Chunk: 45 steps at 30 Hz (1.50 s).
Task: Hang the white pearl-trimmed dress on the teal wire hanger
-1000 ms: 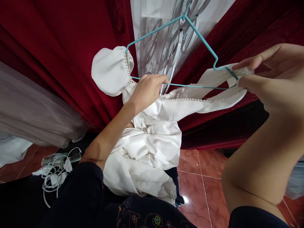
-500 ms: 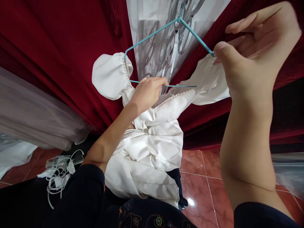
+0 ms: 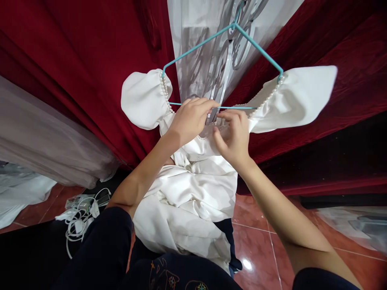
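A white satin dress (image 3: 193,193) with puffed sleeves and a pearl-trimmed neckline hangs from a teal wire hanger (image 3: 223,36) in front of me. Both sleeves sit on the hanger's two ends. My left hand (image 3: 190,119) is closed on the hanger's bottom bar and the neckline at the middle. My right hand (image 3: 234,135) is right beside it, its fingers pinching the pearl-edged neckline. The dress body falls in folds down onto my lap.
Deep red curtains (image 3: 75,60) hang behind, with a pale patterned panel (image 3: 208,52) between them. Greyish fabric (image 3: 45,149) lies at the left. A tangle of white cables (image 3: 80,213) rests on the glossy red tile floor (image 3: 260,245).
My right hand let go of the right sleeve, which now sits on the hanger's end, and came down to the middle of the neckline beside my left hand.
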Motion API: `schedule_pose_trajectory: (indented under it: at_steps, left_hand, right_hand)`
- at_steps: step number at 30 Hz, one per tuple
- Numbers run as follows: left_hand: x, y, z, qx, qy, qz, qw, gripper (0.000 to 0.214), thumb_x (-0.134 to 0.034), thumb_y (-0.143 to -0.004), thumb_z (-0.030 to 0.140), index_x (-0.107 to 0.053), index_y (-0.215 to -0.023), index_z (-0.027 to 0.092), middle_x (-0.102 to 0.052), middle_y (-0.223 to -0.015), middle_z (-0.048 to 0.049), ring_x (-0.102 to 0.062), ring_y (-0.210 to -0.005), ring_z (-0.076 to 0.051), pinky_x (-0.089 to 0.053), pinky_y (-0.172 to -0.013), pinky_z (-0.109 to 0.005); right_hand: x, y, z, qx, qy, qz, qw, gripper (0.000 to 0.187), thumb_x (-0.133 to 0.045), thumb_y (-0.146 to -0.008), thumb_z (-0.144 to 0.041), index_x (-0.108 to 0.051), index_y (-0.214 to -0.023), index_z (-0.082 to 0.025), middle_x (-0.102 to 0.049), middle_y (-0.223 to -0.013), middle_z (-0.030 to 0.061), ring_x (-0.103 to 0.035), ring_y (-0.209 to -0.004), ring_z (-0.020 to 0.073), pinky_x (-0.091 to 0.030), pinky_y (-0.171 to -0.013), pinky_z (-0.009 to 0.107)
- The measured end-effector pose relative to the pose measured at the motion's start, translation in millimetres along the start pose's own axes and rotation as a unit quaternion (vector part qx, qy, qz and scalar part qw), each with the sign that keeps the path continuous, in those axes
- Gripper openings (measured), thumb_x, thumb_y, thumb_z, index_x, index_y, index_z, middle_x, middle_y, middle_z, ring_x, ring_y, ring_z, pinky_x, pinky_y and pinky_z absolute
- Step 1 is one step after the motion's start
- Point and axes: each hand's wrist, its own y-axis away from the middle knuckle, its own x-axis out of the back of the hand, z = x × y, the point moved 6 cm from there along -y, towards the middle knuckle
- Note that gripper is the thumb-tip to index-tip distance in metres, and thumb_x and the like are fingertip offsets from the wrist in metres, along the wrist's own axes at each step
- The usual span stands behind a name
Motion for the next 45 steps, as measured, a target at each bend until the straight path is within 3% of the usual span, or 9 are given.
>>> schedule_pose_trajectory:
  at_steps: [4, 9, 14, 17, 22, 27, 36, 39, 45]
  left_hand:
    - [0.0, 0.5, 0.5, -0.006, 0.01, -0.02, 1.0, 0.044, -0.039, -0.101, 0.002, -0.072, -0.12, 0.024, -0.077, -0.117, -0.0036, -0.07, -0.114, -0.023, -0.05, -0.103, -0.039]
    - [-4.4, 4.4, 7.0, -0.016, 0.025, 0.008, 1.0, 0.043, -0.04, -0.102, 0.004, -0.07, -0.124, 0.025, -0.073, -0.132, -0.0034, -0.069, -0.123, -0.021, -0.053, -0.11, -0.039]
    - [33.1, 31.2, 8.7, -0.12, -0.032, 0.303, 0.945, 0.036, -0.048, -0.104, 0.009, -0.074, -0.121, 0.027, -0.069, -0.129, -0.0084, -0.063, -0.128, -0.022, -0.054, -0.112, -0.044]
    - [56.8, 47.3, -16.6, -0.056, -0.139, 0.409, 0.9, 0.033, -0.059, -0.1, 0.016, -0.075, -0.124, 0.031, -0.064, -0.132, -0.0096, -0.057, -0.129, -0.03, -0.047, -0.116, -0.054]
    - [83.3, 46.1, -95.7, 0.057, -0.03, 0.387, 0.92, 0.028, -0.066, -0.1, 0.018, -0.062, -0.126, 0.025, -0.063, -0.126, -0.0066, -0.06, -0.12, -0.024, -0.05, -0.111, -0.044]
    - [109.5, 33.3, -126.4, 0.079, -0.05, 0.354, 0.931, 0.006, -0.068, -0.1, 0.028, -0.067, -0.096, 0.023, -0.071, -0.094, -0.0054, -0.069, -0.088, -0.018, -0.053, -0.081, -0.041]
    - [110.9, 43.8, -205.7, 0.16, -0.042, 0.289, 0.943, 0.046, -0.073, -0.092, 0.064, -0.064, -0.079, 0.02, -0.063, -0.069, -0.0043, -0.064, -0.069, -0.017, -0.043, -0.067, -0.038]
    - [73.7, 57.2, -188.8, 0.074, -0.024, 0.197, 0.977, 0.056, -0.069, -0.096, 0.069, -0.066, -0.083, 0.015, -0.062, -0.063, -0.0018, -0.06, -0.061, -0.009, -0.04, -0.063, -0.033]
    - [13.1, 79.7, -69.8, -0.117, -0.039, 0.21, 0.97, 0.022, -0.054, -0.109, 0.029, -0.076, -0.104, 0.026, -0.079, -0.099, 0.0, -0.075, -0.094, -0.016, -0.059, -0.083, -0.035]
  right_hand:
    - [5.7, -0.3, -7.5, 0.041, 0.019, 0.058, 0.997, 0.034, -0.054, -0.096, -0.022, -0.058, -0.127, -0.034, -0.065, -0.121, 0.0066, -0.064, -0.118, 0.0257, -0.055, -0.105, 0.05]
    - [1.1, -21.1, 2.9, 0.003, 0.069, -0.03, 0.997, 0.051, -0.055, -0.096, -0.031, -0.048, -0.147, -0.029, -0.064, -0.139, 0.0108, -0.057, -0.135, 0.0316, -0.043, -0.121, 0.058]
    - [-4.2, -25.4, 20.1, -0.044, 0.062, -0.035, 0.996, 0.042, -0.052, -0.098, -0.032, -0.056, -0.139, -0.025, -0.072, -0.121, 0.0092, -0.064, -0.108, 0.0278, -0.05, -0.102, 0.049]
    - [-11.3, -19.0, 14.1, -0.022, 0.074, -0.028, 0.997, 0.036, -0.05, -0.1, -0.031, -0.066, -0.132, -0.023, -0.072, -0.123, 0.0095, -0.063, -0.113, 0.028, -0.046, -0.106, 0.05]
    - [-19.5, -13.6, 5.6, -0.019, 0.083, -0.037, 0.996, 0.044, -0.048, -0.103, -0.029, -0.065, -0.143, -0.03, -0.069, -0.133, 0.0065, -0.059, -0.119, 0.0275, -0.042, -0.11, 0.053]
    - [-17.0, -14.5, 0.2, -0.026, 0.103, -0.059, 0.993, 0.051, -0.05, -0.1, -0.026, -0.062, -0.149, -0.031, -0.066, -0.134, 0.0084, -0.055, -0.121, 0.0291, -0.041, -0.109, 0.054]
    - [-0.1, -14.4, -15.9, -0.025, 0.112, -0.098, 0.989, 0.051, -0.05, -0.1, -0.029, -0.06, -0.15, -0.026, -0.065, -0.132, 0.0107, -0.056, -0.119, 0.0285, -0.042, -0.108, 0.052]
    - [-2.3, -14.8, -16.6, -0.014, 0.11, -0.103, 0.988, 0.054, -0.05, -0.099, -0.029, -0.058, -0.152, -0.026, -0.064, -0.132, 0.0104, -0.055, -0.12, 0.0281, -0.042, -0.108, 0.052]
    - [-7.9, -15.7, -5.2, -0.037, 0.12, -0.093, 0.988, 0.052, -0.049, -0.099, -0.029, -0.059, -0.15, -0.028, -0.064, -0.132, 0.0103, -0.055, -0.12, 0.0293, -0.041, -0.11, 0.054]
